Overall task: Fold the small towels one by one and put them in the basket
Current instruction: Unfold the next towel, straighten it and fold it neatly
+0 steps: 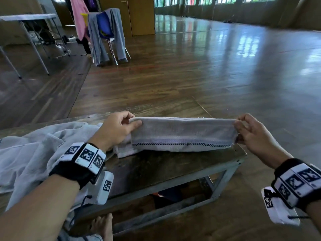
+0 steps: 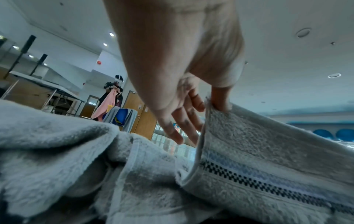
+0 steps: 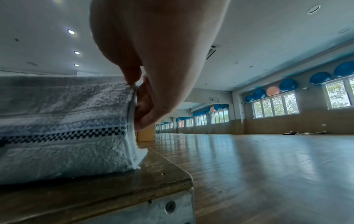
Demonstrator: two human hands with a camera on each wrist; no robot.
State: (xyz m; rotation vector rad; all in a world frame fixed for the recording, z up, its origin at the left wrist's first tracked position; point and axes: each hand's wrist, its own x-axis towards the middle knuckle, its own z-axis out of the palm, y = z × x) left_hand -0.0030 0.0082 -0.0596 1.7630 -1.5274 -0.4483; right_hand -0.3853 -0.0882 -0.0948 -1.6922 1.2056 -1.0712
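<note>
A small grey-white towel [image 1: 182, 134] with a dark checkered stripe is stretched between both hands above the low wooden table [image 1: 156, 167]. Its lower edge rests on the tabletop. My left hand [image 1: 121, 127] pinches the towel's upper left corner [image 2: 216, 109] between thumb and fingers. My right hand [image 1: 246, 129] pinches the upper right corner [image 3: 132, 86]. The towel [image 3: 63, 121] hangs taut as a folded band with the stripe running along it. No basket shows in any view.
A heap of pale grey towels [image 1: 34, 150] lies on the table's left part, under my left forearm. The table's right corner [image 1: 243, 157] sits just below my right hand. A blue chair [image 1: 106, 30] draped with cloth and a folding table [image 1: 27, 18] stand far back on the wooden floor.
</note>
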